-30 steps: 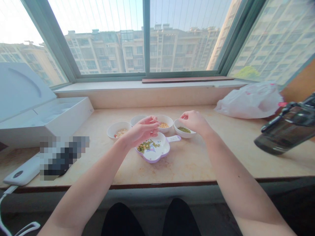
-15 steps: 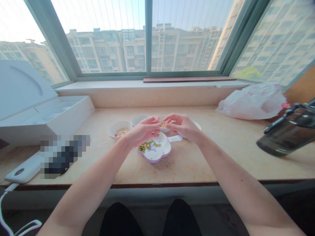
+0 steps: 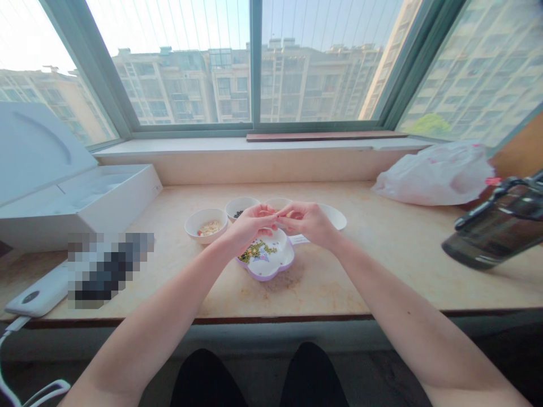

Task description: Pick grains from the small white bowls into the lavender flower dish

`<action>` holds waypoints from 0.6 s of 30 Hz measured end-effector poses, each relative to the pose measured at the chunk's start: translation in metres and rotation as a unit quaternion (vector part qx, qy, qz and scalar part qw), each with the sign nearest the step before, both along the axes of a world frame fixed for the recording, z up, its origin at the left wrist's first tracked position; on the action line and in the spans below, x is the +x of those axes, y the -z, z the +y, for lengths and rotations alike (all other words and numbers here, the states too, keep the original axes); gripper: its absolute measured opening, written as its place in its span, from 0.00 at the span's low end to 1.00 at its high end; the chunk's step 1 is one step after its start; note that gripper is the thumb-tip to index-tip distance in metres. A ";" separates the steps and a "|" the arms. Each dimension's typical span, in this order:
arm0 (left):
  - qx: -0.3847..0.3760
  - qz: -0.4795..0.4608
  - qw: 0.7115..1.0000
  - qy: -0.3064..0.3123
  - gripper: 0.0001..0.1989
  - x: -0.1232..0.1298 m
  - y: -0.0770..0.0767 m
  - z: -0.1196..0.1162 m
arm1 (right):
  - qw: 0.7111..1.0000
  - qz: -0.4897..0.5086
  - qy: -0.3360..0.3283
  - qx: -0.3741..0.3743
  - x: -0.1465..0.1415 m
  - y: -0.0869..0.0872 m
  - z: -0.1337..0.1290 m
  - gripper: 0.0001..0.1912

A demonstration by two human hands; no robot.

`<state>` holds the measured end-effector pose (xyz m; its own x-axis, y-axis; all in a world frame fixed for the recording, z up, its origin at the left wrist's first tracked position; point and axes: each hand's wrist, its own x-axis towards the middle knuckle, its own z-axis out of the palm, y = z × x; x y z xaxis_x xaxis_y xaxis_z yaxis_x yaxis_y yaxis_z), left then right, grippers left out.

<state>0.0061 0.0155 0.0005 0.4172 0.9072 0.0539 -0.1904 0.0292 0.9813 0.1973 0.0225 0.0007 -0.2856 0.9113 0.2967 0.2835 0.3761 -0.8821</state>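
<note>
My left hand (image 3: 250, 229) and my right hand (image 3: 305, 223) meet with curled fingertips above a white, lilac-rimmed, flower-shaped plate (image 3: 278, 265). A mix of green and yellow beans (image 3: 257, 251) lies on that plate, just below my left hand. Whether the fingers pinch anything is too small to tell. Nearby, a white bowl of pale grains (image 3: 206, 225) and a small bowl of dark beans (image 3: 240, 207) stand to the left. A bowl (image 3: 278, 202) is mostly hidden behind my fingers, and another white bowl (image 3: 335, 216) is partly hidden by my right hand.
All this stands on a pale stone window sill (image 3: 360, 277). An open white box (image 3: 85, 198) is at the left, with a white power bank (image 3: 36, 297) and a pixelated object (image 3: 110, 271) in front. A white plastic bag (image 3: 432, 175) and dark bottle (image 3: 487, 226) are at the right.
My right hand has moved left from the bowl of green beans to meet my left hand. It now hides most of that bowl. My left hand has shifted only slightly.
</note>
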 end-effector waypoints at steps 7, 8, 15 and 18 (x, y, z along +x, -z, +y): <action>0.223 0.329 0.917 -0.037 0.06 0.002 0.016 0.006 | 0.999 0.027 -0.034 0.002 0.005 -0.010 -0.002 0.17; 0.273 0.377 0.885 -0.025 0.08 0.002 0.019 0.006 | 0.999 0.033 -0.040 -0.007 0.005 -0.010 -0.003 0.17; 0.392 0.551 0.735 0.045 0.11 0.006 0.025 0.003 | 0.996 0.051 -0.069 -0.028 0.004 -0.007 -0.003 0.15; 0.402 0.579 0.708 0.049 0.12 0.008 0.025 0.004 | 0.995 0.059 -0.076 -0.033 0.004 -0.008 -0.004 0.15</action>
